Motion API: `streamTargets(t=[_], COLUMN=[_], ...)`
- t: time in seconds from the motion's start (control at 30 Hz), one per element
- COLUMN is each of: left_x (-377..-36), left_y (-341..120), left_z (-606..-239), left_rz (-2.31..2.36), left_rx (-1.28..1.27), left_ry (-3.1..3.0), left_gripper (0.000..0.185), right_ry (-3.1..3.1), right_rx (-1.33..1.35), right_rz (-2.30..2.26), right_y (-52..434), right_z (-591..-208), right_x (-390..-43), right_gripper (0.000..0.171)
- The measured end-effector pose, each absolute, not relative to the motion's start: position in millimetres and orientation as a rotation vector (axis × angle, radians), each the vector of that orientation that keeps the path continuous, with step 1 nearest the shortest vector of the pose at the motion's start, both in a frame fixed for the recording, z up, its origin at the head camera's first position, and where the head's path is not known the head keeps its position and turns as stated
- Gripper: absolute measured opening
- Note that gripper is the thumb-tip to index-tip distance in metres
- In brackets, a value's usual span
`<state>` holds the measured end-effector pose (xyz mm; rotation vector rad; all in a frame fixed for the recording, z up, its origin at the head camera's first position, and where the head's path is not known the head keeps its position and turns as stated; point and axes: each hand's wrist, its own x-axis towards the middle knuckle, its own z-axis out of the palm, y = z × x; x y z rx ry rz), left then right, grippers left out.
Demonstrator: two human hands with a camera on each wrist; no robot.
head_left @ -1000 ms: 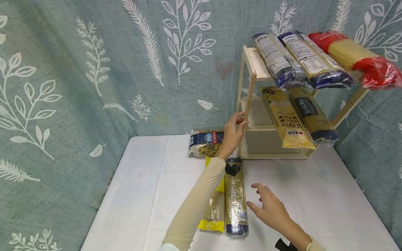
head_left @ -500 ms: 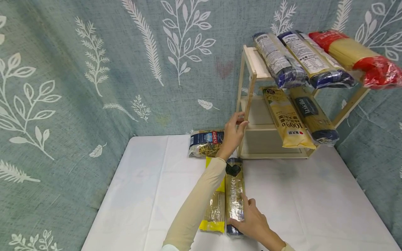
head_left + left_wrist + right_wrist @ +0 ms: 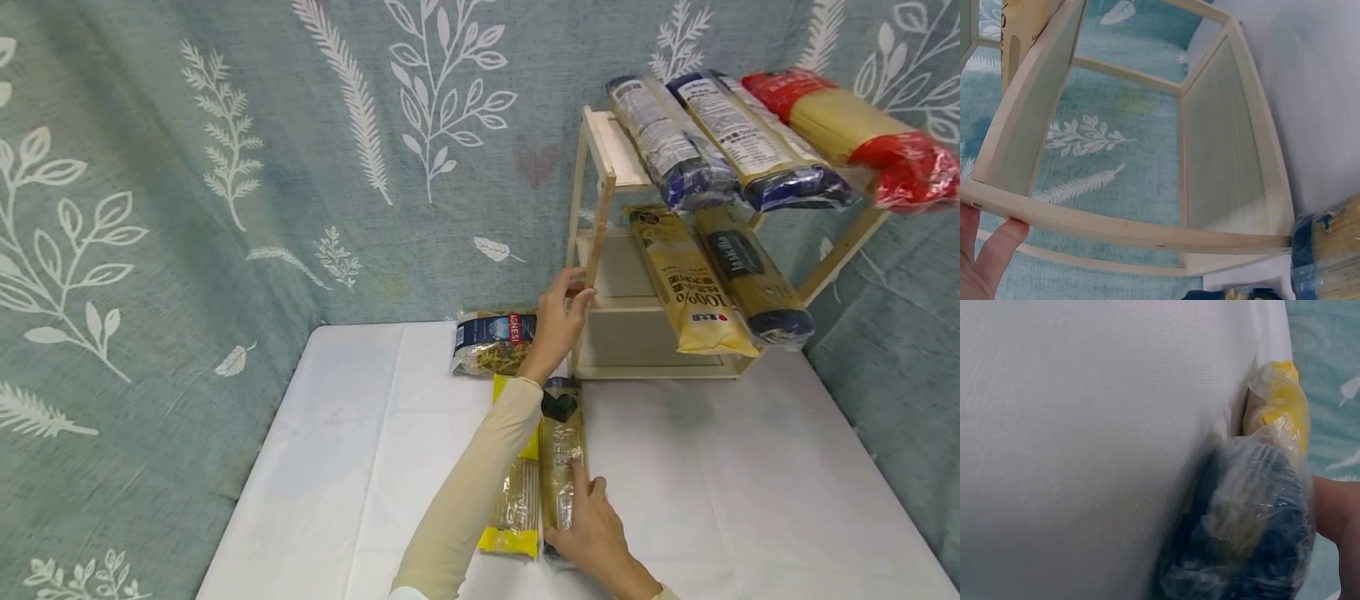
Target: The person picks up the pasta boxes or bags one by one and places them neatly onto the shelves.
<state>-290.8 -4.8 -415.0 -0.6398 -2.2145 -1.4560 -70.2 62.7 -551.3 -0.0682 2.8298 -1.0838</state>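
Observation:
My left hand (image 3: 557,327) holds the front left post (image 3: 599,227) of a small wooden shelf rack (image 3: 660,373); in the left wrist view its thumb and a finger (image 3: 1001,250) lie against the wooden bar. My right hand (image 3: 596,537) grips the near part of a clear-wrapped spaghetti pack (image 3: 558,446) with dark blue ends, thumb on its left side and fingers on its right. In the right wrist view the pack's blue end (image 3: 1241,531) fills the lower middle, beside the thumb. Left of it lies a yellow-ended spaghetti pack (image 3: 513,500), partly hidden by the left forearm.
An Agnesi pasta bag (image 3: 491,343) lies by the curtain, left of the rack. Blue-ended packs (image 3: 671,142) and a red-ended pack (image 3: 847,133) rest on the top shelf. A yellow pack (image 3: 690,283) and a La Sicilia pack (image 3: 753,275) jut from the shelf below.
My right hand has moved left and down from the white table onto the blue-ended spaghetti pack and taken hold of it; the pack has shifted slightly. The left hand stays on the post.

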Motion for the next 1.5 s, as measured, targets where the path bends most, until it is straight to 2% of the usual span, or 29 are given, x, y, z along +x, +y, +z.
streamTargets(t=[0.33, 0.73, 1.1, 1.33, 1.5], left_x=[-289, -292, -293, -292, -291], left_y=[0, -2, -5, -4, -4], left_z=[-416, -418, -417, -417, -415], left_rz=[-1.442, -1.465, -1.463, -1.46, -1.452], left_rx=[-0.649, -0.637, -0.649, -0.654, -0.652], left_ry=[-2.21, -2.201, -2.19, -2.191, -2.206], left_gripper=[0.035, 0.036, 0.038, 0.036, 0.034], right_ry=[2.714, 2.722, 2.671, 2.671, 2.642], right_rx=[0.04, -0.03, -0.058, -0.124, -0.075], right_rz=[-1.224, -1.505, -1.568, -1.59, -1.576], right_y=[81, 124, 158, 180, 192], right_z=[-546, -545, -520, -493, -471], right_x=[-70, -64, -55, -45, -38], right_gripper=[0.088, 0.072, 0.072, 0.069, 0.069])
